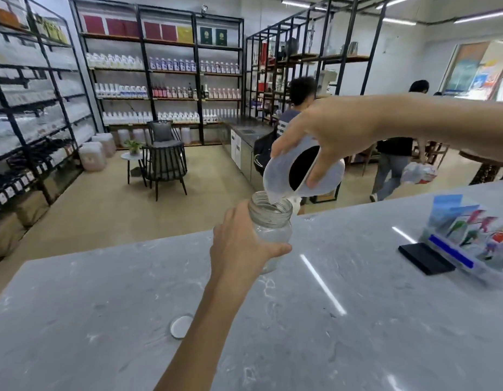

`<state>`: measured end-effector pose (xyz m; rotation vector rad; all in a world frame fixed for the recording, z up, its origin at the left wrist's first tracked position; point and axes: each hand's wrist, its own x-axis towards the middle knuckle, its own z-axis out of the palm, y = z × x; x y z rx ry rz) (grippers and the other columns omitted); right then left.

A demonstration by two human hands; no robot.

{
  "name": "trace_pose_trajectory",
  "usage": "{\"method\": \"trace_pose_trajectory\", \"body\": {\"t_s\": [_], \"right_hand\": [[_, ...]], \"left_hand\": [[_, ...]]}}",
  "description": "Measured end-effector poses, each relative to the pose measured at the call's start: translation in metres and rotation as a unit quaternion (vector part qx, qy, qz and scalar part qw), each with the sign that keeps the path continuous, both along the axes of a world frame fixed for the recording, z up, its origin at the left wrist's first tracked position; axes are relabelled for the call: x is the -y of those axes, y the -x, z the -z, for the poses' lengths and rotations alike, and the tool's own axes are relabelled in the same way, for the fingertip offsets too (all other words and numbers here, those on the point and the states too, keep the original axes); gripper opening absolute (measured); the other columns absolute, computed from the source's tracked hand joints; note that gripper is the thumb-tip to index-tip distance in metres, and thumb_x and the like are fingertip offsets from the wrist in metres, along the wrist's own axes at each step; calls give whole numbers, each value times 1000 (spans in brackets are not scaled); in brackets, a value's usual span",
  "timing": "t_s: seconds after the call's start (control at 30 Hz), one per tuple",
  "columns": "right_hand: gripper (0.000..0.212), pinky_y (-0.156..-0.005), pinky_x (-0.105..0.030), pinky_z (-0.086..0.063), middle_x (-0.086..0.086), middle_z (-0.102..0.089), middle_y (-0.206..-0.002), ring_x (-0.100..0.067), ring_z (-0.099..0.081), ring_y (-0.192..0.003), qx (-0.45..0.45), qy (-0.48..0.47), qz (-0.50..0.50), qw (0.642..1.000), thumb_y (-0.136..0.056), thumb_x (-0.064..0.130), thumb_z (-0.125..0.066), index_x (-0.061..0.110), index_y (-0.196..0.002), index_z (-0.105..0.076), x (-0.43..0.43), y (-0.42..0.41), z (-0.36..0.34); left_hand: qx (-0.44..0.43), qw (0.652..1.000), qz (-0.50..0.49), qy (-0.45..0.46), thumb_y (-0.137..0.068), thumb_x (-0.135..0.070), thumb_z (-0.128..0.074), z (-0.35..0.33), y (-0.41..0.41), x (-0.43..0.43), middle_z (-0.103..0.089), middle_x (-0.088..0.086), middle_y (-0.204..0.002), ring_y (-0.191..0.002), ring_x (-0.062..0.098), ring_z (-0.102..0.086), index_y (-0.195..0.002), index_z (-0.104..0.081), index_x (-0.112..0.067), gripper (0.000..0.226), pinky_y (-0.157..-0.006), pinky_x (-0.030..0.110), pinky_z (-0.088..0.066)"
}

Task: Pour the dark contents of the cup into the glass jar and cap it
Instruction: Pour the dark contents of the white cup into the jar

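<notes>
White lid [181, 326] flat on grey counter [357, 320], near-left of jar. My left hand [239, 244] wrapped tight round glass jar [271, 232], jar upright on counter near far edge. My right hand [337, 136] clamped on cup [302, 169], tipped above jar, spout inside jar mouth, dark contents visible in cup. Card holder [476, 238] well right of jar.

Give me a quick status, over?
Left hand gripping jar. Right hand tipping cup, spout at jar mouth. Lid on counter, nothing blocking.
</notes>
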<state>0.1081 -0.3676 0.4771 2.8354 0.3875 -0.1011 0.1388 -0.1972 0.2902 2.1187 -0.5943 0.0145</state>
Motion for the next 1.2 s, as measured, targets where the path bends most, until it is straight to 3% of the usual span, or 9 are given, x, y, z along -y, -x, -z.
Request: {"method": "trace_pose_trajectory", "body": {"t_s": [0.07,0.13,0.17,0.3,0.6,0.77,0.9,1.03,1.2], "right_hand": [[76,-81,-37,-55,22,-62,-122,-20,-69,-97,-20,14,11,1000,-62,66,-79,55,-131,-49,-5,-2,-2],[76,-72,-25,-49,23,-61,-116,-16,-66,-93,-1,49,12,999,-59,67,-81,55,-128,-50,-11,-4,0],[76,-69,-25,-48,20,-64,-113,-17,-65,-93,20,62,24,998,-56,67,-82,55,-125,-53,-15,-4,2],[65,-70,-37,-55,5,-71,-98,-26,-69,-86,79,94,57,991,-52,65,-81,52,-113,-60,-28,-8,8],[57,-70,-37,-55,3,-69,-92,-25,-68,-84,89,141,61,984,-57,59,-84,45,-109,-65,-50,-3,8],[73,-77,-39,-54,6,-66,-122,-26,-62,-107,50,217,-40,974,-69,55,-82,43,-135,-53,-55,0,7],[66,-72,-38,-55,4,-69,-109,-25,-66,-97,61,209,0,976,-66,60,-80,44,-126,-58,-65,4,2],[76,-63,-31,-46,7,-65,-126,-25,-63,-109,60,257,-63,963,-70,58,-80,44,-138,-49,-65,4,0],[77,-66,-32,-50,8,-64,-129,-24,-62,-113,53,264,-66,961,-71,59,-79,44,-139,-47,-65,6,-2]], "left_hand": [[-1,1000,-7,-3,-56,-48,-93,-1,0,1,-57,-7,-123,-118,27,-55,-126,-51,-32,84,-93,49,-51],[-4,1000,-14,-15,-56,-48,-94,-3,0,4,-56,-6,-124,-119,28,-54,-126,-50,-31,85,-91,45,-51],[-5,1000,-17,-25,-57,-48,-94,-4,0,5,-55,-6,-126,-121,28,-54,-128,-49,-30,86,-88,43,-49],[-7,999,-14,-42,-58,-49,-94,-6,-1,7,-54,-6,-131,-123,28,-53,-133,-48,-29,91,-91,47,-50],[-16,999,-27,-38,-58,-48,-94,-8,-3,5,-57,-7,-127,-121,27,-53,-126,-51,-29,83,-91,47,-50],[-9,998,-33,-44,-57,-51,-94,-12,-5,5,-58,-6,-126,-120,28,-53,-123,-52,-28,81,-88,45,-50],[-8,998,-34,-47,-58,-52,-93,-15,-6,7,-56,-7,-131,-123,27,-52,-128,-50,-28,85,-89,45,-50],[-13,999,-30,-44,-58,-52,-93,-18,-7,8,-56,-6,-131,-123,27,-52,-128,-50,-28,85,-88,43,-48],[-12,998,-24,-50,-58,-53,-93,-19,-6,7,-57,-4,-129,-122,28,-52,-126,-51,-27,84,-91,45,-49]]}}
